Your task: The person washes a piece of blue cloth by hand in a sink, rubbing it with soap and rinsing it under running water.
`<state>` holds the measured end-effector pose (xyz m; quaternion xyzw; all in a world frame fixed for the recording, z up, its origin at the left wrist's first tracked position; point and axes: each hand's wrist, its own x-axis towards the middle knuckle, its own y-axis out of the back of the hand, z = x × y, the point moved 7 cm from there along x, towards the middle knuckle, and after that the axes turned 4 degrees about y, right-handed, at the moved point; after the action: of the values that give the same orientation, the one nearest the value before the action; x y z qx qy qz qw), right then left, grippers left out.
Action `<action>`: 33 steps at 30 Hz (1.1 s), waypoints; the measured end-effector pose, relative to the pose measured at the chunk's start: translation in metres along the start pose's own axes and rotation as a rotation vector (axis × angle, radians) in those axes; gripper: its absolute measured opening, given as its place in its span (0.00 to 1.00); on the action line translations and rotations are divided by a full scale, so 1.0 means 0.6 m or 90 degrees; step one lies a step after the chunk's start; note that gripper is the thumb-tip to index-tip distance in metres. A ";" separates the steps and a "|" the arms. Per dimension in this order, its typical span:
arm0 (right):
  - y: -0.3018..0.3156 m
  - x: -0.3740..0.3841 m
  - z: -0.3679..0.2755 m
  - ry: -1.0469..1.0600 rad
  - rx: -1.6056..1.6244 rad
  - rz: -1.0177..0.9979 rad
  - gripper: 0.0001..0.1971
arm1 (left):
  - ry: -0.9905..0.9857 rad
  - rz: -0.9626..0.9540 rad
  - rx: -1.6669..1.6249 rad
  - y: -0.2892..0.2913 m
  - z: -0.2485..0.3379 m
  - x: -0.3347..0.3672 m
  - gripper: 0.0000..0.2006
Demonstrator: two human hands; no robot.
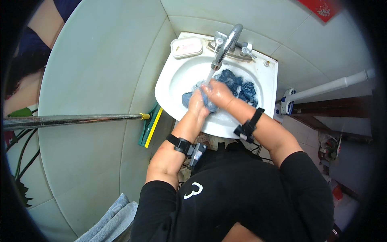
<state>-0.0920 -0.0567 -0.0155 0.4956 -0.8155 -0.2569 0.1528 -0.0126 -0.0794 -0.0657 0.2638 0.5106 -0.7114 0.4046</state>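
Water runs from the curved chrome faucet (pixel 232 40) into the white sink (pixel 174 82). Below the stream, my left hand (pixel 197 105) and my right hand (pixel 219 93) are close together, closed on a wet, light blue cloth (pixel 187 99). Part of that cloth bulges out to the left of my left hand, and more shows between the hands. Suds cling to my fingers and hide some of the grip. A darker blue wet cloth (pixel 238 84) lies bunched in the basin, just beyond and to the right of my right hand.
A white soap dish (pixel 186 47) stands on the sink's back left corner. Left of the sink, a green and yellow squeegee (pixel 151 125) on a long metal pole leans near the tiled wall. A white-handled tool (pixel 318 89) stands at the right. Grey-blue towels (pixel 115 218) hang at lower left.
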 end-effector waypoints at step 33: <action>0.195 -0.076 -0.163 0.105 0.318 0.000 0.14 | -0.413 -0.146 0.798 -0.012 0.040 -0.061 0.45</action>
<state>-0.1070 0.0017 0.1321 0.5375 -0.8383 -0.0060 0.0917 0.0018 -0.0894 -0.0248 0.1663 -0.1158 -0.9517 0.2309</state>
